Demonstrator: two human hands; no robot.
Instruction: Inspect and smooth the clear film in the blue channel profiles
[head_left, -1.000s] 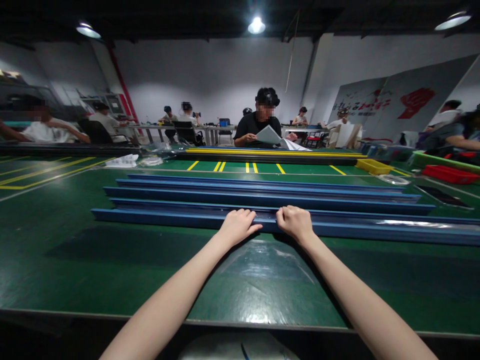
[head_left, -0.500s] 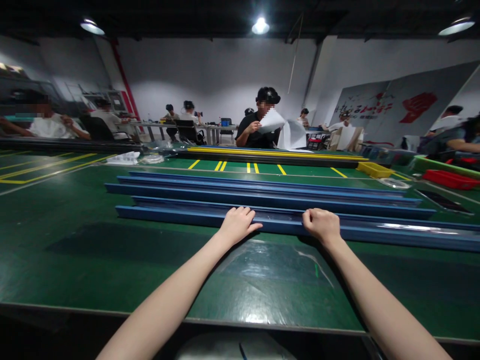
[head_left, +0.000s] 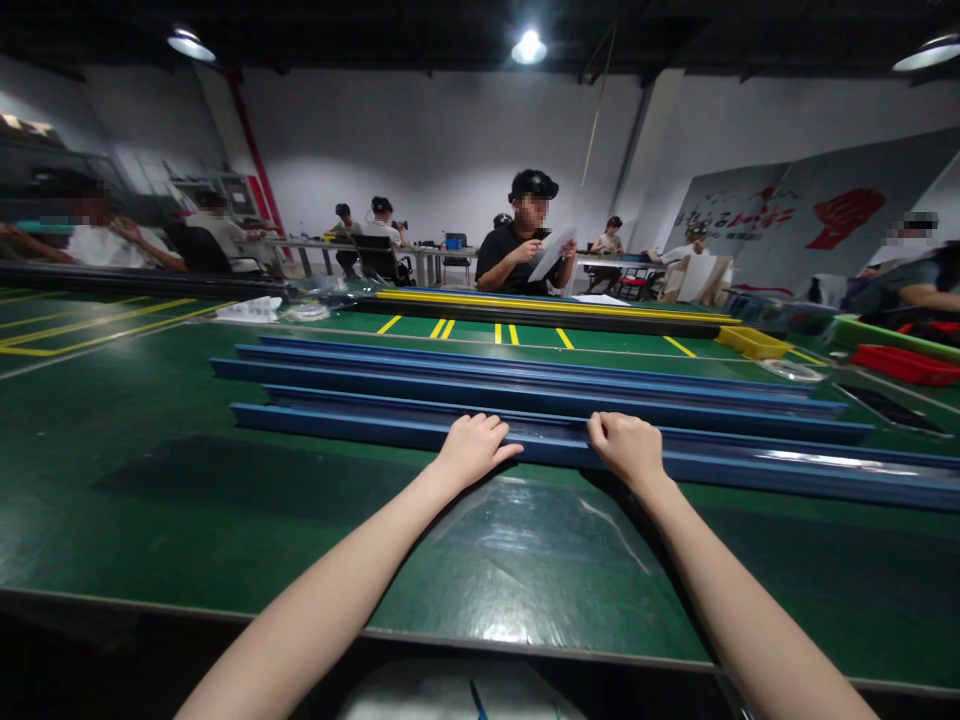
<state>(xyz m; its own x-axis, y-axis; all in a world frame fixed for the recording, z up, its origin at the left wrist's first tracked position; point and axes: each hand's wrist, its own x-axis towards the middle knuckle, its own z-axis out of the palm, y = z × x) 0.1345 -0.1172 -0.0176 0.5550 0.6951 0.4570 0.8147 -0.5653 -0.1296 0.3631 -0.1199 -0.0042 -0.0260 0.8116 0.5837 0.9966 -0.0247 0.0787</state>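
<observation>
Several long blue rails lie side by side across the green table [head_left: 135, 470]. Both my hands rest on the nearest blue rail [head_left: 337, 428]. My left hand [head_left: 471, 450] curls over its top edge, thumb pointing right along the near face. A little to the right, my right hand [head_left: 628, 448] grips the same rail with closed fingers. A clear plastic sheet [head_left: 540, 530] lies flat on the table between my forearms, just in front of the rail.
Behind the blue rails lies a black and yellow rail [head_left: 540, 308]. A yellow tray [head_left: 750, 342] and a red tray [head_left: 904, 362] stand at the right. A person in black [head_left: 517, 255] sits opposite holding paper; other people sit farther back.
The nearest blue rail slid to the right, its left end now farther in. My right hand went right along it, then came back a little; my left hand stayed put.
</observation>
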